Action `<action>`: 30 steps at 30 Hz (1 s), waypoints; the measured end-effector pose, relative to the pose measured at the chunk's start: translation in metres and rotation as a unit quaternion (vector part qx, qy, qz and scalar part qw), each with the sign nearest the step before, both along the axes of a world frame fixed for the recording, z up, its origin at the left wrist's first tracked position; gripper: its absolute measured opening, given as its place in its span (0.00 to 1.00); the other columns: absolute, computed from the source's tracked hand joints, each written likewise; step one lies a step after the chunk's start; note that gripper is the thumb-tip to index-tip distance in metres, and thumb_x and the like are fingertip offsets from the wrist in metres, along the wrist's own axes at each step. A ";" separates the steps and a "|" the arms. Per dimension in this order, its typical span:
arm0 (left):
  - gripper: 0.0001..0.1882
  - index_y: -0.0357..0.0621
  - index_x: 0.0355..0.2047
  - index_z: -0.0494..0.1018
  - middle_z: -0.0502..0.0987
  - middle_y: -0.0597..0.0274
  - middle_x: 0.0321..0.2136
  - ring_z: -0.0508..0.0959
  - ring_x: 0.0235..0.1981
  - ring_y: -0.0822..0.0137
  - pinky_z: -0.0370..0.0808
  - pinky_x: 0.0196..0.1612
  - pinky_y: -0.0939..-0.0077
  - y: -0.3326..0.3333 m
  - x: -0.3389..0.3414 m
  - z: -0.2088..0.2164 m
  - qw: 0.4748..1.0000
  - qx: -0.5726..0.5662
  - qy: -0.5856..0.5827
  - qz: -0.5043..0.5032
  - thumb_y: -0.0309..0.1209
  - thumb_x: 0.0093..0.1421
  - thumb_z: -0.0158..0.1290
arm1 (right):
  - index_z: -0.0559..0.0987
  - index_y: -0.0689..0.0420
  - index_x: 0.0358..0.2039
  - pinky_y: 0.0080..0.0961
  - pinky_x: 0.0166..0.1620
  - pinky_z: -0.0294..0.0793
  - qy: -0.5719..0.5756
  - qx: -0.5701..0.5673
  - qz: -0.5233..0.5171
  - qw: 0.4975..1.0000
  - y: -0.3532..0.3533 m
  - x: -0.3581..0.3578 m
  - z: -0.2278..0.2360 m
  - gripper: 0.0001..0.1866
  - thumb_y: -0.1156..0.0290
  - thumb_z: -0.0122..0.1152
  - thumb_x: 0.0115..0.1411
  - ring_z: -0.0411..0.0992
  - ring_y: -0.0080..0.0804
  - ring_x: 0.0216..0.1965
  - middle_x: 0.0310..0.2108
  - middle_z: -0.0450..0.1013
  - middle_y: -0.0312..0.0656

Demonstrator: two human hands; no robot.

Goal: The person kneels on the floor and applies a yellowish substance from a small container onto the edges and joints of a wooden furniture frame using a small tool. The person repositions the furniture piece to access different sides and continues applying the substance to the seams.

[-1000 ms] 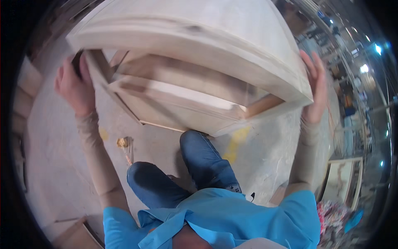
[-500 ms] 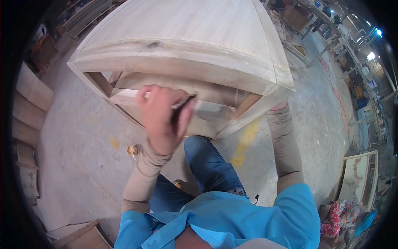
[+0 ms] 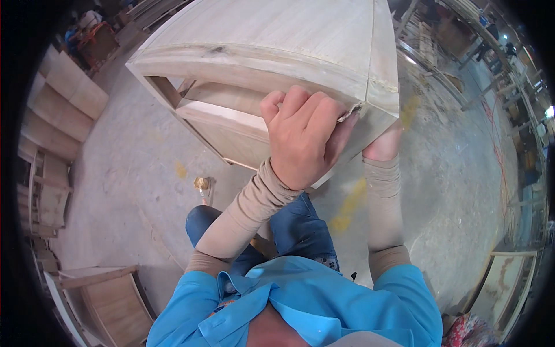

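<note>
The left hand (image 3: 303, 136) reaches across the body to the near right corner of a pale wooden cabinet (image 3: 277, 29), its grip closed on a thin folded pad (image 3: 349, 112), pinched between the thumb and the bent fingers so that only a rough, ragged edge shows. The pad sits on the right side of this grip, just by the corner where the front rail (image 3: 243, 72) meets the side; whether it presses on the wood or is slightly off it cannot be made out. The cabinet itself lies beyond and beneath the left grip, its broad upper face stretching away from the person and its long front opening (image 3: 225, 98) running leftward from behind the knuckles. The right hand (image 3: 384, 143) is below and to the right of that corner, up against the cabinet's side, with its fingers hidden behind the wood, so one cannot tell how this grip is set. A dark knot (image 3: 217, 50) marks the upper front edge, well to the left of both hands. Under everything is a grey floor (image 3: 156, 202), with a small golden object (image 3: 201, 183) near the person's left knee (image 3: 201, 220).
</note>
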State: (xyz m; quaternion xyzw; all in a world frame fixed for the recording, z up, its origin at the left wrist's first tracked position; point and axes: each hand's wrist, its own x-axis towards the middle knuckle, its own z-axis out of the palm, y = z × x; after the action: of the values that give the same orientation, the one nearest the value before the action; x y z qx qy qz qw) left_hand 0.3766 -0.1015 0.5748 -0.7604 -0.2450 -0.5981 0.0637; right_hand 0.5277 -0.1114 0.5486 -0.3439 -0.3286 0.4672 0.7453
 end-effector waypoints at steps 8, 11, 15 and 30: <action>0.11 0.50 0.26 0.69 0.68 0.70 0.21 0.67 0.26 0.66 0.56 0.40 0.69 -0.005 0.021 0.007 0.997 0.002 -0.017 0.076 0.30 0.43 0.61 | 0.50 0.65 0.64 0.30 0.59 0.62 -0.373 0.067 -0.153 0.913 0.013 0.020 -0.049 0.31 0.73 0.48 0.64 0.64 0.39 0.56 0.59 0.60 0.52; 0.11 0.46 0.25 0.70 0.70 0.67 0.20 0.68 0.24 0.65 0.57 0.38 0.70 -0.014 0.024 0.009 0.995 0.005 -0.021 0.099 0.24 0.43 0.61 | 0.49 0.64 0.65 0.29 0.62 0.57 -0.269 0.058 -0.114 0.955 0.013 0.020 -0.049 0.29 0.74 0.44 0.66 0.60 0.36 0.60 0.61 0.57 0.51; 0.12 0.46 0.25 0.70 0.70 0.67 0.20 0.67 0.24 0.64 0.57 0.38 0.69 -0.021 0.026 -0.006 0.992 -0.019 -0.020 0.126 0.23 0.41 0.61 | 0.50 0.61 0.65 0.27 0.61 0.57 0.007 -0.013 -0.003 1.000 -0.004 0.002 -0.010 0.27 0.64 0.37 0.69 0.57 0.34 0.61 0.62 0.57 0.45; 0.11 0.47 0.25 0.72 0.69 0.69 0.19 0.66 0.23 0.65 0.57 0.39 0.68 -0.030 0.026 -0.006 0.986 -0.042 -0.072 0.148 0.26 0.41 0.62 | 0.65 0.59 0.55 0.34 0.54 0.68 -0.035 0.013 -0.014 0.999 0.004 0.013 -0.022 0.24 0.59 0.42 0.64 0.68 0.37 0.51 0.50 0.68 0.45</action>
State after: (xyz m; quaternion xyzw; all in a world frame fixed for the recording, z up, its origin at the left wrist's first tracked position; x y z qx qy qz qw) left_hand 0.4030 -0.1314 0.5688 -0.6729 -0.3834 -0.6243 0.1017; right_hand 0.5406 -0.1073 0.5269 -0.3547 -0.3555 0.4405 0.7441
